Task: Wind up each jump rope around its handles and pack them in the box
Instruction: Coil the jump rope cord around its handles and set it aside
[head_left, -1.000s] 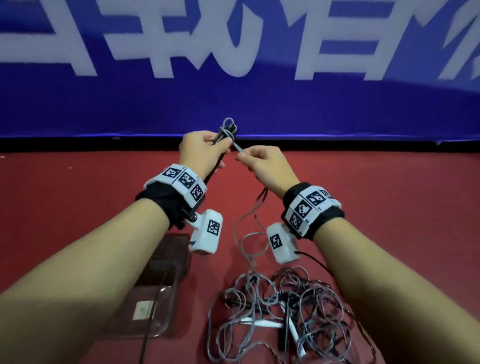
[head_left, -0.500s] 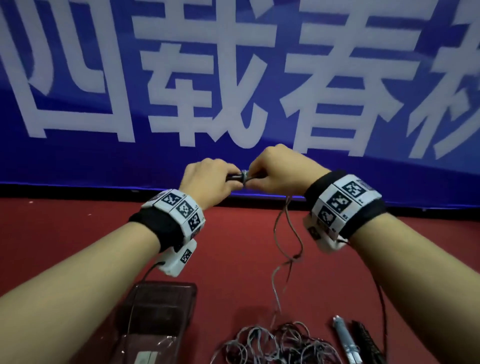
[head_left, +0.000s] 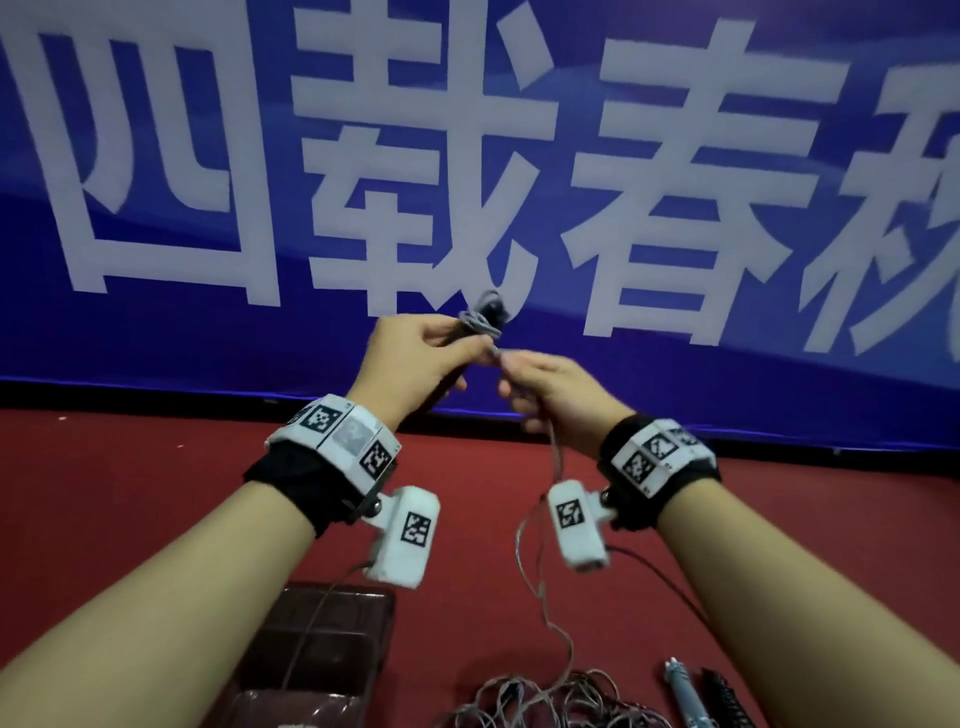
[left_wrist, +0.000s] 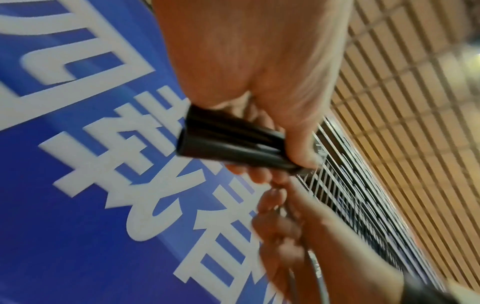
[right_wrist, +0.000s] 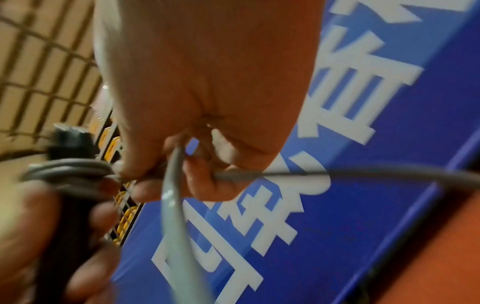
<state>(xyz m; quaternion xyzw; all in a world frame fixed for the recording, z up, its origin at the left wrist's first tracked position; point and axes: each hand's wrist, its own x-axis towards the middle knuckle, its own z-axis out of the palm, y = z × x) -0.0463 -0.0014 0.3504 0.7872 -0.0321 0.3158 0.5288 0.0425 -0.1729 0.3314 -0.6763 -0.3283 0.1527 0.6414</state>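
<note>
My left hand (head_left: 447, 353) grips two black handles (left_wrist: 233, 142) held side by side, raised in front of the blue banner. Grey rope coils (head_left: 480, 318) sit wound around their upper end. Just right of and below the handles, my right hand (head_left: 511, 364) pinches the grey rope (right_wrist: 172, 191) close to the coils (right_wrist: 70, 170). From that pinch the rope hangs down to a loose tangle (head_left: 545, 709) on the red floor. A clear brownish box (head_left: 322, 649) lies on the floor under my left forearm.
A silver handle (head_left: 683, 693) and a black ribbed handle (head_left: 727, 701) lie on the floor right of the tangle. The blue banner (head_left: 208, 338) with white characters stands close ahead. A thin black wrist-camera cable (head_left: 654, 571) trails beneath my right arm.
My right hand has come off the handle tops and dropped down to the right, drawing the rope out. The wound coils and handle ends now show above my left hand.
</note>
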